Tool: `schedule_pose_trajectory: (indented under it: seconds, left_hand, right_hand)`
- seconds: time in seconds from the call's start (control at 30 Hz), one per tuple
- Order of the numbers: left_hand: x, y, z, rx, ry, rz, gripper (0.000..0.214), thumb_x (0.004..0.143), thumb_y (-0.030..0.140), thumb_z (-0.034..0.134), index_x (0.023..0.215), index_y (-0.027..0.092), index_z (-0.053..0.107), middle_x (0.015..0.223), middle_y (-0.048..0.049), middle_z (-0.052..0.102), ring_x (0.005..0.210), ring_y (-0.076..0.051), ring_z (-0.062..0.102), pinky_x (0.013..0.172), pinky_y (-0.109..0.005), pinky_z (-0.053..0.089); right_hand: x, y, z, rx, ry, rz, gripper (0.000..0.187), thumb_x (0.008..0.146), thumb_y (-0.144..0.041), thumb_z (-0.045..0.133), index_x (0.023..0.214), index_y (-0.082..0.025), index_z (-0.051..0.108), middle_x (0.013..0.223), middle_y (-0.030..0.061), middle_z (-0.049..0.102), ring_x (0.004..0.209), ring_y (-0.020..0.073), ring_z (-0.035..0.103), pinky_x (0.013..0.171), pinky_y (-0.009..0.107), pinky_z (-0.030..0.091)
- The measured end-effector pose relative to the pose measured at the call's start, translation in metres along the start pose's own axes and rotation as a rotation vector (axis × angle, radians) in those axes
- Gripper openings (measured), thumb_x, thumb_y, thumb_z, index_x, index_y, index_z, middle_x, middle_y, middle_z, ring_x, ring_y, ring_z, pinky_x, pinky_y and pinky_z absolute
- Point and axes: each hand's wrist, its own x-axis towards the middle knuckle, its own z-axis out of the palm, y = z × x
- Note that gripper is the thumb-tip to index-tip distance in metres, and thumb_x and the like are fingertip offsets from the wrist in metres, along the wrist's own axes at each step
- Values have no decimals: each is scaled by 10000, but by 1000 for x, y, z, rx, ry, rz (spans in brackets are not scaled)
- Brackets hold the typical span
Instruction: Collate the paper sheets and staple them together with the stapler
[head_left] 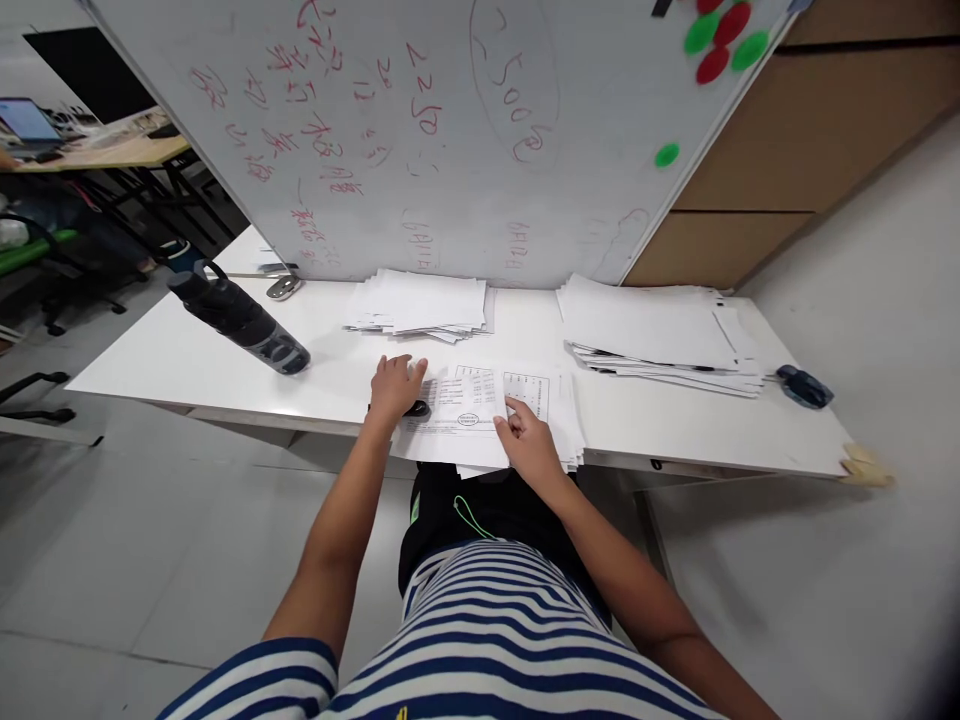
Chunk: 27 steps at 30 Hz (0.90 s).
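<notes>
**Sheets (480,400) pinned at near edge of table (225,350)**

Printed sheets lie in a loose pile right in front of the seated person, overhanging the near table edge. Left hand (396,385) rests flat on the pile's left side, fingers wide and loosely spread, likely to stop the pile sliding off. Small black object (418,408) sits just beside that wrist, half covered, so I can't tell what it is. Right hand (531,445) is on the right side, fingers narrow, forefinger tip on the top sheet. Can't tell whether it pinches a sheet or only touches it. Two more paper stacks, middle stack (420,303) and right stack (652,335), are parked behind against the whiteboard (450,120), apart from the pile. Dark bottle (240,318) lies tilted at left. Print too small to read. Lap hides the pile's lower edge.
</notes>
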Motion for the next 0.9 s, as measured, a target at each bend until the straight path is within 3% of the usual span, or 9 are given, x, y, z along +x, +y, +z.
schedule_pose_trajectory:
  seconds: [0.13,0.27,0.37,0.47,0.57,0.63,0.67,0.77,0.9]
  left_hand:
    - [-6,5,4,97,77,34,584,951,585,357,1266,150,588,1442,-201,505,1476,-423,192,1114,-626,264]
    - [-10,12,7,176,119,92,501,956,508,406,1254,150,591,1446,-203,495,1481,-405,197,1142,-619,209]
    - [-9,11,5,137,121,78,473,951,501,426,1220,157,607,1411,-198,527,1469,-410,224,1133,-610,238]
    - [-10,7,-2,-13,111,78,453,957,521,417,1208,192,602,1337,-160,588,1421,-366,338,1098,-536,344]
    - [-20,0,-10,-196,367,73,462,1013,475,260,1294,214,518,1411,-136,516,1371,-247,423,1056,-401,417]
    - [-32,-7,-11,-252,578,76,464,1026,427,196,1323,202,473,1473,-145,439,1368,-203,422,1050,-362,417]
    - [-38,-12,-10,-254,627,90,458,1025,416,197,1316,195,473,1475,-152,432,1369,-201,421,1054,-362,410]
    - [-51,-27,-3,-185,563,159,433,1010,404,243,1234,184,541,1367,-156,541,1315,-228,478,1052,-392,393]
    - [-49,-41,8,15,361,201,422,994,372,260,920,213,644,956,-111,701,983,-243,641,959,-411,405]
  right_hand:
    - [-5,-2,0,28,-50,-1,523,904,-478,526,1350,-207,558,592,-37,518,554,163,477,566,292,400]
    - [-12,-2,0,71,-119,26,533,893,-472,552,1378,-251,534,667,-9,619,614,193,557,633,320,470]
    - [-17,-2,-1,147,-155,69,534,868,-454,590,1370,-275,541,747,12,687,679,217,613,685,346,508]
    - [-18,-3,-1,186,-189,113,539,874,-456,581,1383,-289,527,765,8,706,582,197,590,623,348,507]
    - [-17,-3,1,221,-218,143,503,890,-468,552,1359,-286,535,833,17,722,515,173,576,554,333,490]
    - [-15,-3,3,216,-205,121,415,900,-468,533,1253,-259,600,874,32,723,571,184,617,565,325,491]
    - [-14,-3,3,178,-186,94,363,906,-468,520,1166,-243,637,856,36,717,604,193,628,575,321,486]
    - [-7,-6,1,-26,-89,-15,297,927,-447,467,919,-222,662,737,35,672,649,219,613,592,317,447]
    - [3,-22,-18,-150,22,-106,274,934,-387,436,891,-224,652,735,40,665,682,224,609,621,312,428]
